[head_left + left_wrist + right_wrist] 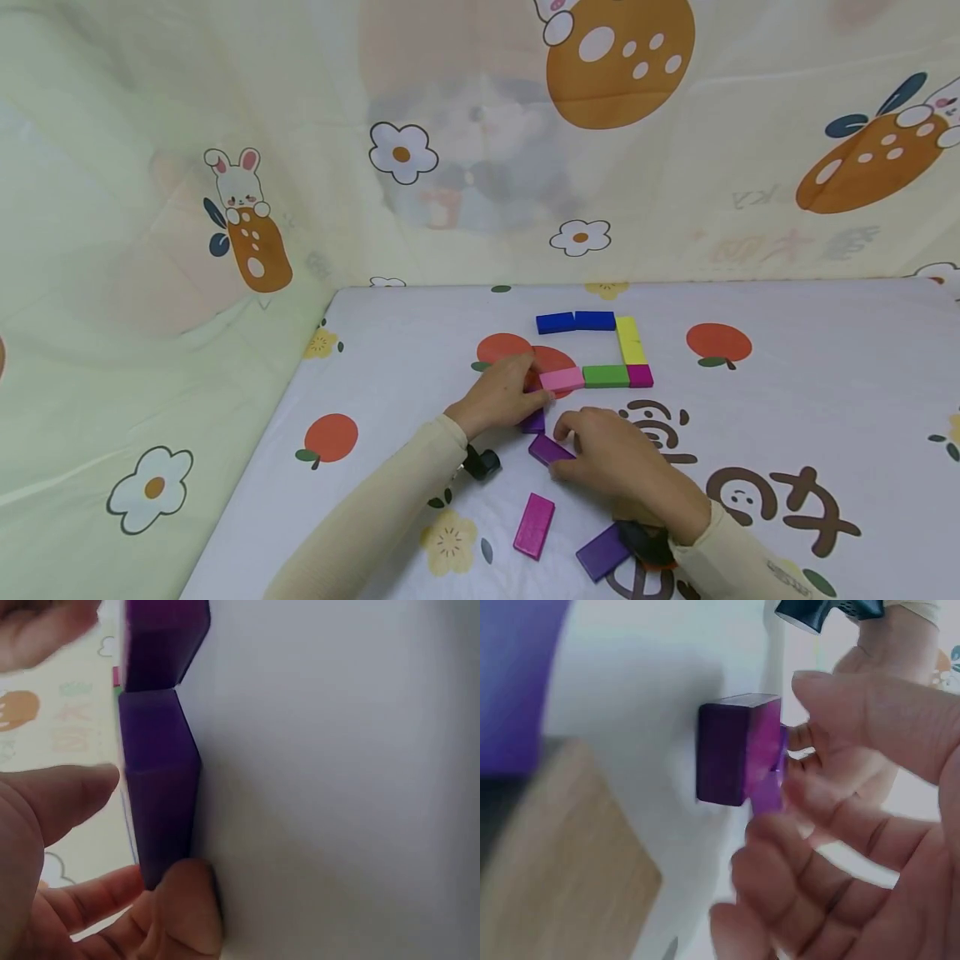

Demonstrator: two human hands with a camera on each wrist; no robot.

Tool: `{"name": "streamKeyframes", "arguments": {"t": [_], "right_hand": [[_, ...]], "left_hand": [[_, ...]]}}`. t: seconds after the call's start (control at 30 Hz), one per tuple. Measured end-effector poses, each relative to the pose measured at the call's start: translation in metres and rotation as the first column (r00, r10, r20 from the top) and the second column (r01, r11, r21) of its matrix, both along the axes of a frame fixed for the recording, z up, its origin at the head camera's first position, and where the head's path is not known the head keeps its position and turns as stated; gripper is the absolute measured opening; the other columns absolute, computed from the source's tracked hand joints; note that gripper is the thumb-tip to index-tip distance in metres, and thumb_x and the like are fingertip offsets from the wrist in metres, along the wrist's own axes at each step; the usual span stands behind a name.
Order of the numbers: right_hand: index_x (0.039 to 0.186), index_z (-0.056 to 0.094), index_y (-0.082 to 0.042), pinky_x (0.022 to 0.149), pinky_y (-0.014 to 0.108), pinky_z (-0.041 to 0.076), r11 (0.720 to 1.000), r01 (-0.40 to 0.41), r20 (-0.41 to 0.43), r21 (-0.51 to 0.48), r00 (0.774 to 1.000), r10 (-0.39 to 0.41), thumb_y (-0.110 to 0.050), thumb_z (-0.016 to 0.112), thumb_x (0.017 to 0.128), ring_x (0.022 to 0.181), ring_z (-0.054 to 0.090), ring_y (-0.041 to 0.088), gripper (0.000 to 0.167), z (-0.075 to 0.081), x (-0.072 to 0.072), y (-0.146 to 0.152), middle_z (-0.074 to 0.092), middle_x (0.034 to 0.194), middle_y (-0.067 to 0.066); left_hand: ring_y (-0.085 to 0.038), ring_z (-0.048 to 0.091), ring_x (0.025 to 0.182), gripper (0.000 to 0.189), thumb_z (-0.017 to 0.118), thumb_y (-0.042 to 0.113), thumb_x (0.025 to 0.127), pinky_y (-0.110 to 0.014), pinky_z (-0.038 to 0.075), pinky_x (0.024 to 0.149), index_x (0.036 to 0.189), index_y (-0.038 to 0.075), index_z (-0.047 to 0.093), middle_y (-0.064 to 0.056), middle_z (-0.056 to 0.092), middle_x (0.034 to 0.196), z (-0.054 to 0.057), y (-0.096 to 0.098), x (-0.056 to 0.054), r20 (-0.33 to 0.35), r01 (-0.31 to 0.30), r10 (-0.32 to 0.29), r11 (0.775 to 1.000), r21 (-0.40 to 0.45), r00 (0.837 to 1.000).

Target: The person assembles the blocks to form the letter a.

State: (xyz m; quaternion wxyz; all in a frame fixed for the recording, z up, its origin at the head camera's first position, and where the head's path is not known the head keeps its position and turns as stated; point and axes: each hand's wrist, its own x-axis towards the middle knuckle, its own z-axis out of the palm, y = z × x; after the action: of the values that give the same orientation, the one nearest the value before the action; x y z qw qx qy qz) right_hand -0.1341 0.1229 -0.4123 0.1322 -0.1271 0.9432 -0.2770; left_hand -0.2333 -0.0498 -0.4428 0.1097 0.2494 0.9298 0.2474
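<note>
My left hand (498, 396) is at the far end of a dark purple block (161, 787); its fingers curl round that end and the thumb lies close to the block. A magenta-purple block (727, 754) stands almost end to end with it, at an angle. Around that second block, my right hand (618, 454) has its thumb and fingers spread, with a gap between thumb and block in the right wrist view. Beyond both hands, a pink block (562, 379), a green block (606, 377) and a magenta block (641, 376) form a row.
Yellow blocks (630, 340) run away from the magenta block, and two blue blocks (595, 321) lie at the back. Nearer me are a loose pink-magenta block (534, 526) and a purple block (603, 552) beside my right wrist. A patterned cloth (825, 375) covers the table.
</note>
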Motion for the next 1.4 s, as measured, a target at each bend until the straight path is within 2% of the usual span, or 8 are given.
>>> {"name": "streamKeyframes", "arguments": {"t": [0.13,0.27,0.37,0.43,0.63,0.9,1.2,1.4], "right_hand": [[0.103,0.076,-0.017,0.068,0.032,0.043,0.991,-0.124,0.026,-0.042,0.992,0.125,-0.019,0.089,0.081,0.075,0.052,0.014,0.026,0.004,0.012,0.003,0.057,0.078,-0.003],[0.109,0.079,-0.018,0.069,0.028,0.043,0.951,-0.292,0.055,-0.105,0.953,0.299,-0.017,0.086,0.082,0.075,0.051,0.009,0.029,0.003,0.023,0.002,0.056,0.078,-0.007],[0.115,0.079,-0.018,0.069,0.026,0.044,0.923,-0.361,0.068,-0.133,0.926,0.372,-0.018,0.085,0.081,0.075,0.05,0.006,0.035,-0.001,0.027,0.0,0.056,0.079,-0.008],[0.117,0.079,-0.017,0.07,0.025,0.044,0.913,-0.385,0.049,-0.136,0.918,0.394,-0.016,0.084,0.081,0.075,0.05,0.005,0.036,-0.004,0.029,-0.002,0.055,0.08,-0.009],[0.111,0.079,-0.018,0.07,0.025,0.043,0.91,-0.4,-0.028,-0.111,0.916,0.399,-0.014,0.082,0.08,0.074,0.048,0.003,0.031,-0.007,0.031,-0.003,0.053,0.078,-0.012],[0.096,0.076,-0.025,0.066,0.026,0.042,0.931,-0.358,0.011,-0.074,0.933,0.36,-0.022,0.086,0.081,0.071,0.048,0.005,0.018,-0.008,0.033,-0.001,0.051,0.075,-0.01],[0.105,0.08,-0.023,0.071,0.029,0.046,0.935,-0.354,0.03,-0.031,0.935,0.354,-0.024,0.088,0.08,0.077,0.049,0.005,0.027,-0.011,0.035,0.001,0.056,0.085,-0.013],[0.102,0.081,-0.023,0.069,0.031,0.046,0.954,-0.299,0.023,0.024,0.954,0.298,-0.025,0.091,0.077,0.078,0.05,0.008,0.027,-0.011,0.033,0.006,0.058,0.087,-0.012]], "left_hand": [[-0.013,0.053,0.099,0.05,0.075,0.04,0.096,-0.025,0.049,0.081,0.133,0.011,0.057,0.0,0.058,0.11,0.003,-0.012,0.009,0.038,0.007,-0.008,0.999,0.034,0.999],[-0.013,0.056,0.115,0.062,0.081,0.04,0.091,-0.029,0.049,0.095,0.139,0.014,0.053,0.0,0.055,0.133,0.005,-0.028,0.018,0.086,0.048,-0.057,0.994,0.1,0.995],[-0.014,0.055,0.123,0.075,0.086,0.042,0.085,-0.032,0.047,0.103,0.145,0.016,0.05,-0.001,0.049,0.143,0.006,-0.037,0.025,0.103,0.083,-0.096,0.99,0.117,0.99],[-0.015,0.053,0.124,0.084,0.09,0.042,0.081,-0.033,0.046,0.105,0.149,0.017,0.047,-0.002,0.047,0.144,0.005,-0.04,0.027,0.097,0.112,-0.122,0.988,0.106,0.988],[-0.017,0.052,0.124,0.092,0.096,0.033,0.076,-0.032,0.045,0.109,0.15,0.013,0.046,-0.006,0.043,0.143,0.0,-0.038,0.03,0.023,0.194,-0.196,0.979,0.066,0.98],[-0.017,0.052,0.123,0.087,0.094,0.031,0.078,-0.031,0.044,0.109,0.15,0.012,0.048,-0.007,0.044,0.143,0.0,-0.037,0.031,0.009,0.189,-0.19,0.98,0.057,0.982],[-0.016,0.052,0.123,0.086,0.093,0.033,0.079,-0.032,0.044,0.11,0.15,0.011,0.049,-0.006,0.044,0.143,-0.002,-0.036,0.031,0.011,0.179,-0.18,0.983,0.038,0.984],[-0.016,0.052,0.122,0.085,0.093,0.034,0.08,-0.032,0.045,0.109,0.149,0.011,0.049,-0.006,0.044,0.143,-0.001,-0.034,0.031,0.015,0.18,-0.181,0.983,0.038,0.983]]}}
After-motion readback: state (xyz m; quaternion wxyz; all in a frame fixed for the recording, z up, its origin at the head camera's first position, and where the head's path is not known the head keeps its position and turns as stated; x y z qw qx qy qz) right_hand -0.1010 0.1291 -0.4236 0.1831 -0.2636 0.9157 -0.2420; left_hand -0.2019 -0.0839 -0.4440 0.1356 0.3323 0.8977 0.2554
